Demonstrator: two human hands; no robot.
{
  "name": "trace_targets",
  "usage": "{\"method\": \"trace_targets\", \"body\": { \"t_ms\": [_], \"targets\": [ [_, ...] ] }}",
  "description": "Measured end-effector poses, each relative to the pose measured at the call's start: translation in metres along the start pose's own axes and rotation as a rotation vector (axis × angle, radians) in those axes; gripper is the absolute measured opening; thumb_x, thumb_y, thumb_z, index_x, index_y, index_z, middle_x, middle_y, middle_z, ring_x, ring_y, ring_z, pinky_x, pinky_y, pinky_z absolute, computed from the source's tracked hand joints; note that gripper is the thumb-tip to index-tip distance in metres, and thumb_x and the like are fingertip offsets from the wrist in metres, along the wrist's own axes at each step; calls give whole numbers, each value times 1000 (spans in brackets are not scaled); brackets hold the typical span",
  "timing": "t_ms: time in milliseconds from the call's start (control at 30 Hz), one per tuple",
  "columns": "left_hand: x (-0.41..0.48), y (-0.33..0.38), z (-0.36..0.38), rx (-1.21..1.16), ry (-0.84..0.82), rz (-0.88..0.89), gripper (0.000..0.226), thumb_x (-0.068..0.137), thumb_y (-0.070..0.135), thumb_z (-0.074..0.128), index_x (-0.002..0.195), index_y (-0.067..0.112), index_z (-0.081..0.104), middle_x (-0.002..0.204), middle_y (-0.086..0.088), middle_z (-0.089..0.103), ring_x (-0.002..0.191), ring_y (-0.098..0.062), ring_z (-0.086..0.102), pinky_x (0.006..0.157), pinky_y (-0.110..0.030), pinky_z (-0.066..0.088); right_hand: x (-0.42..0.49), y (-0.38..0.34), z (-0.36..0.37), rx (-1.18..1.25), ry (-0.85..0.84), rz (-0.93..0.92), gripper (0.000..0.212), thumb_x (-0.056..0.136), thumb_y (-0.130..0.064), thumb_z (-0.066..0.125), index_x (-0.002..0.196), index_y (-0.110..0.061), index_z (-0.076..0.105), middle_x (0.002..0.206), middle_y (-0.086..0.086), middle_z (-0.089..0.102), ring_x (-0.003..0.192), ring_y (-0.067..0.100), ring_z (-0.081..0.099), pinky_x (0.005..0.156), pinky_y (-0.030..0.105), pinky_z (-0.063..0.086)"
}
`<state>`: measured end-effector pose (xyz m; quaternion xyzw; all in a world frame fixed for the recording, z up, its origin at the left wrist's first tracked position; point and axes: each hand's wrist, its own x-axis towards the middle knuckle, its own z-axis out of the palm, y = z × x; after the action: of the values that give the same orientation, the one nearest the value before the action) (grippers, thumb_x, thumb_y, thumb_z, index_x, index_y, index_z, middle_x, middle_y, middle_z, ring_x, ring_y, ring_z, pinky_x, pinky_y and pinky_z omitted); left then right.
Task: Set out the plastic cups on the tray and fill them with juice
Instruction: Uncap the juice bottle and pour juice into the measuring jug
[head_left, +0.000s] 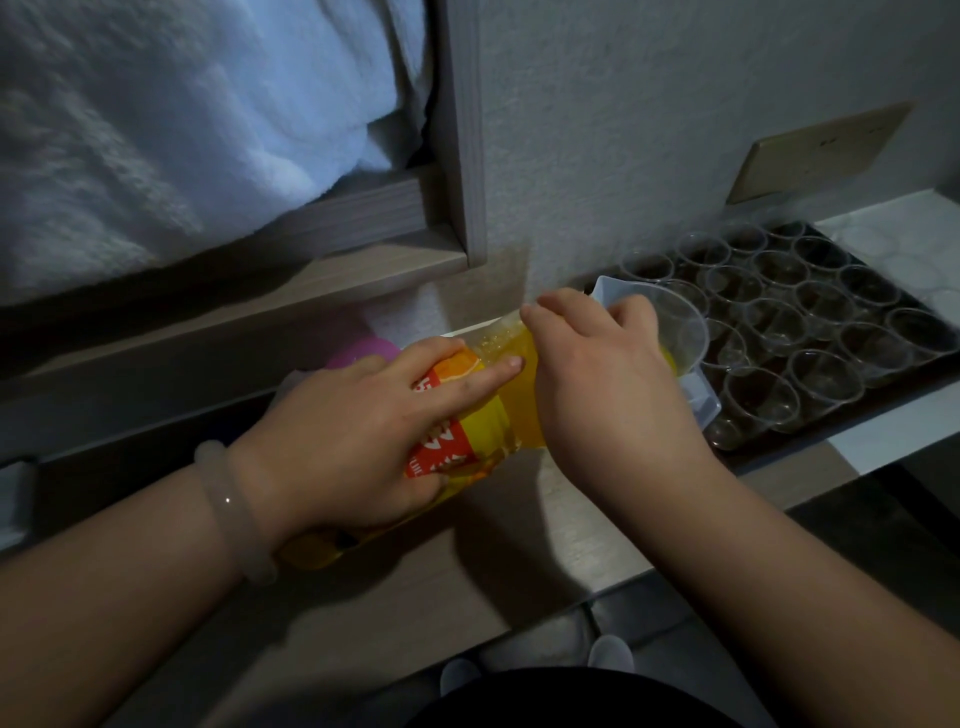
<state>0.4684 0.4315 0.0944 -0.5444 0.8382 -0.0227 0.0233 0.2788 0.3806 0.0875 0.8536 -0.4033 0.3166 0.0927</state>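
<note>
Nearest me, my left hand wraps the tilted juice bottle. My right hand curls around its neck, over the clear jug. Cups stand empty on the tray just beside. I'd best tip slowly, keeping the mouth inside the rim.

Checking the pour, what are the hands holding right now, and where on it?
Both hold the tilted juice bottle: the left hand grips its labelled middle, the right hand wraps its upper end by the clear jug.
</note>
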Motion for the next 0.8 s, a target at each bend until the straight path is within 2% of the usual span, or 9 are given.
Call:
{"method": "trace_targets", "body": {
  "t_ms": [300, 433, 500, 600, 667, 800],
  "targets": [
    [0, -2, -1, -19, -17, 5, 88, 68, 65, 37, 143, 57, -8, 150, 3, 29, 104, -30, 60, 64, -48, 56, -1, 1, 2, 0, -32, 36, 42, 51, -8, 86, 90, -1, 71, 90, 13, 69, 80, 20, 30, 64, 34, 48],
    [0, -1, -2, -23, -16, -2, 88, 67, 65, 37, 143, 57, -7, 149, 3, 29, 103, -30, 60, 63, -48, 56, -1, 0, 0, -24, -9, 14, 38, 48, -10, 87, 82, -3, 72, 85, 12, 70, 80, 20, 29, 60, 33, 49],
    [0, 0, -2, -12, -2, 1, 88, 68, 65, 38, 144, 56, -5, 148, 2, 32, 100, -30, 61, 61, -47, 56, 0, 0, 0, -29, -24, 16, 37, 51, -10, 85, 84, -3, 72, 88, 12, 70, 82, 20, 30, 63, 34, 48],
    [-1, -1, 0, -23, -2, 3, 88, 69, 65, 38, 144, 55, -5, 149, 2, 31, 99, -30, 61, 62, -46, 56, -1, 2, 4, -4, -59, 39, 28, 63, -8, 72, 90, -2, 70, 94, 14, 69, 84, 20, 32, 73, 36, 35],
    [-1, 0, 0, -9, 16, 7, 87, 69, 64, 40, 146, 53, 0, 147, 0, 35, 94, -30, 63, 60, -43, 56, 0, 2, 5, 21, -82, 64, 28, 66, -9, 64, 92, -2, 68, 97, 15, 68, 84, 21, 35, 73, 36, 26],
    [-1, 0, 2, 22, 62, 14, 88, 69, 62, 44, 149, 47, 10, 143, -3, 42, 88, -30, 65, 55, -38, 54, 0, 0, 3, 27, -49, 65, 25, 66, -8, 60, 89, -2, 69, 94, 15, 69, 83, 20, 33, 72, 34, 26]
  ]
}}
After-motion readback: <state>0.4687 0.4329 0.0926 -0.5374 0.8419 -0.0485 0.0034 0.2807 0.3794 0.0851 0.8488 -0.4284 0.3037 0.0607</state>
